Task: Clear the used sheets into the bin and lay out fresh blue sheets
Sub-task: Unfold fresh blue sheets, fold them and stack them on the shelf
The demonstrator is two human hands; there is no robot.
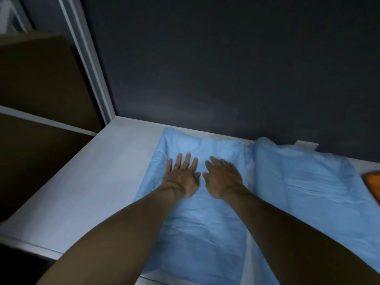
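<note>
A blue sheet (197, 229) lies spread on the white shelf (92, 182), reaching from the back wall to the front edge. My left hand (182, 176) lies flat on its far part with straight fingers. Just to the right, my right hand (223, 177) rests palm down on the same sheet, fingers relaxed and slightly bent. A second blue sheet (304, 182) lies beside it on the right, its left edge raised in a fold where the two meet.
A dark wall (226, 68) stands right behind the shelf. A white frame post (88, 64) rises at the back left corner. Brown cardboard boxes (37, 83) sit to the left. An orange object (372, 184) shows at the right edge.
</note>
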